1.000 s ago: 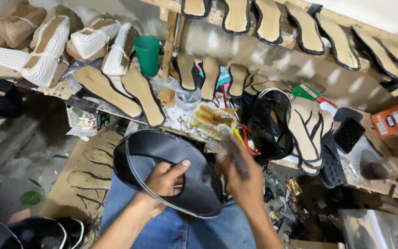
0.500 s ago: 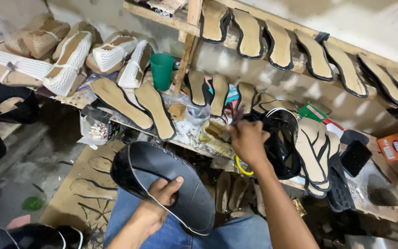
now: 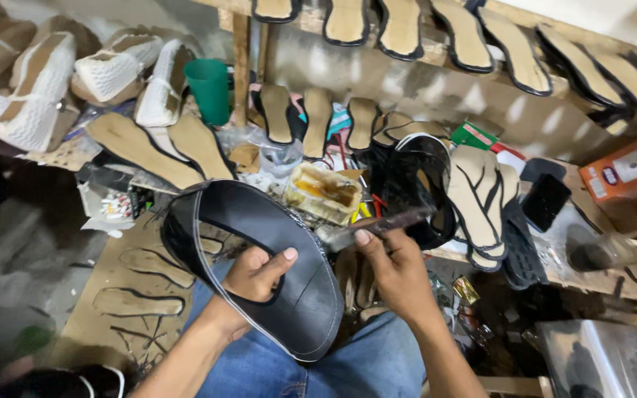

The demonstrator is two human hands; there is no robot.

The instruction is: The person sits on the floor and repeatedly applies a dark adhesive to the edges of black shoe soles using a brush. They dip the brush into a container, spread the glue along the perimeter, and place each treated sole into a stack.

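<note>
Now the glue stage looks to be in hand: the left hand (image 3: pixel 259 274) has the black shoe sole (image 3: pixel 259 258) tilted over the lap in blue jeans (image 3: pixel 348 368), thumb hooked over the rim and fingers closed beneath, a firm grip. The right hand (image 3: pixel 396 269) pinches a thin dark brush (image 3: pixel 385 221) between thumb and fingertips, its blurred tip pointing toward the open tin of yellow glue (image 3: pixel 324 193) on the cluttered table (image 3: pixel 584 258). By my reckoning, the next move calls for bringing that brush to the sole's rim and keeping the sole steady. A green cup (image 3: pixel 210 90) stands behind, tan insoles (image 3: pixel 141 147) lie beside it, and more soles line the shelf (image 3: pixel 525 26) above.
</note>
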